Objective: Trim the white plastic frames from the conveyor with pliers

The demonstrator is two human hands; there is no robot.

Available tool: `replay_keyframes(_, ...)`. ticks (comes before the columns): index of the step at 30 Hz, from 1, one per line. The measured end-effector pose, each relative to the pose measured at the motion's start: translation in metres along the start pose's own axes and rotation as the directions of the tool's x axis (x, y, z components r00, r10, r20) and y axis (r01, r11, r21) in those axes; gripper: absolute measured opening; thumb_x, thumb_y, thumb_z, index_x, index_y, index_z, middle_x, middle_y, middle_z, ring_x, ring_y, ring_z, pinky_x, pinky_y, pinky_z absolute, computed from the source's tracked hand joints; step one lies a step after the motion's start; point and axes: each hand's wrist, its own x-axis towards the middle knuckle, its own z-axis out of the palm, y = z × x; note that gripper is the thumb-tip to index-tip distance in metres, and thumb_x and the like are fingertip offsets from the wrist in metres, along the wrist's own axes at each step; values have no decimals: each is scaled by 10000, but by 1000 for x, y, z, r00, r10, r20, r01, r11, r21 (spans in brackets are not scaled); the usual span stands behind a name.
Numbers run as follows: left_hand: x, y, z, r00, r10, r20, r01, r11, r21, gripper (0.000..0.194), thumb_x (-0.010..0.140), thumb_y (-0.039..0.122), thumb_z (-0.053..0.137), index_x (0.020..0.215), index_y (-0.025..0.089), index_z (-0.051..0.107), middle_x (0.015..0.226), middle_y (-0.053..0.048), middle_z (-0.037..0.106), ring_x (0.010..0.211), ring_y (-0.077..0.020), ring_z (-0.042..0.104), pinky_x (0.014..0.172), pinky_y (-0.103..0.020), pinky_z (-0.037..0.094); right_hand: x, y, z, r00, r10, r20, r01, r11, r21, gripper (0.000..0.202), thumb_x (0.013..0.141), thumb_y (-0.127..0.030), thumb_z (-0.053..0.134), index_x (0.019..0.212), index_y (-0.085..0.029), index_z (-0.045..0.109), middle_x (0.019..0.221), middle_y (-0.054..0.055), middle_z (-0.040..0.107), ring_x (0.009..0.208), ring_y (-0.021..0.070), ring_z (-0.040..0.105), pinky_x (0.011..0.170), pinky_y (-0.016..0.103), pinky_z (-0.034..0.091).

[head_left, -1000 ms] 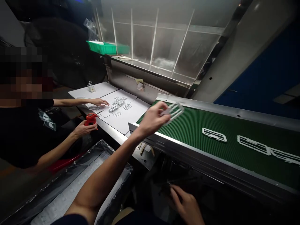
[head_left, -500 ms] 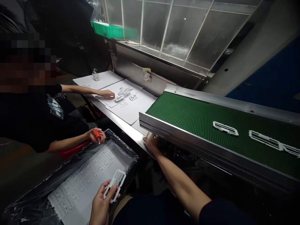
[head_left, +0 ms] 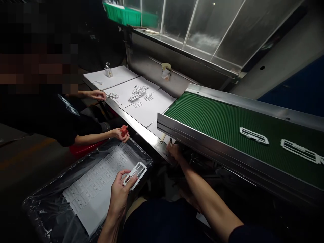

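Observation:
My left hand [head_left: 123, 189] is closed on a white plastic frame [head_left: 136, 175] with long rectangular openings, thumb on top, held tilted above a lined box. At the metal table's edge, below the near end of the conveyor, is my right hand [head_left: 173, 149]. Its fingers are bent around a small dark thing that I cannot make out. Beside them on the table lies a short pale stick [head_left: 162, 138]. Inside the box [head_left: 48, 184], lined with black plastic film, rows of similar frames [head_left: 97, 180] rest on a pale sheet [head_left: 93, 216].
On the right runs a green conveyor belt [head_left: 202, 111] carrying white frames [head_left: 253, 135]. White sheets on the table [head_left: 134, 130] bear a pile of frames [head_left: 138, 92] and a small bottle [head_left: 108, 71]. At left, a co-worker's hand [head_left: 121, 133] holds a red object.
The view has shifted. My left hand has lifted the frame somewhat, while my right hand stays by the table edge. The co-worker's far hand has drawn back from the pile.

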Motion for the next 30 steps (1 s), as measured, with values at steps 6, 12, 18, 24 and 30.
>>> replay_keyframes(6, 1, 0, 13, 986, 36, 162, -42, 999, 30, 397, 721, 315, 715, 1020, 193, 482, 823, -13, 621, 664, -164, 636, 484, -200, 457, -71, 47, -35, 945, -65, 319, -71, 914, 399, 275, 901, -356, 443, 1068, -171, 558, 981, 57, 607, 856, 163, 603, 726, 347, 509)
replay_keyframes(12, -4, -2, 31, 932, -27, 360, -10, 995, 100, 360, 772, 285, 674, 1064, 204, 480, 791, -9, 610, 640, -125, 603, 494, -177, 434, -146, 75, -57, 918, -131, 375, -110, 823, 558, 245, 767, -371, 574, 924, -185, 555, 683, -12, 514, 563, 108, 498, 506, 249, 414)
replay_keyframes(18, -9, -4, 58, 836, -146, 529, 45, 979, 200, 335, 783, 267, 669, 1066, 221, 496, 832, 2, 591, 648, -107, 595, 573, -191, 444, -176, 57, -73, 924, -271, 270, 71, 815, 575, 256, 750, -341, 665, 872, -186, 502, 724, -9, 559, 550, 86, 434, 520, 231, 371)
replay_keyframes(24, -14, -11, 76, 740, -191, 645, 75, 976, 204, 442, 766, 211, 686, 1156, 242, 481, 869, -4, 565, 753, -122, 566, 686, -224, 474, -183, 49, -82, 917, -379, 124, 262, 806, 531, 209, 769, -274, 646, 884, -196, 489, 739, -22, 512, 641, 106, 462, 606, 239, 392)
replay_keyframes(30, -16, -17, 81, 746, -159, 647, 97, 987, 130, 543, 732, 155, 707, 1205, 243, 455, 952, -34, 561, 928, -169, 544, 809, -268, 471, -185, 61, -85, 939, -334, 77, 239, 798, 553, 201, 773, -261, 635, 883, -199, 479, 749, -21, 496, 647, 106, 471, 619, 244, 397)
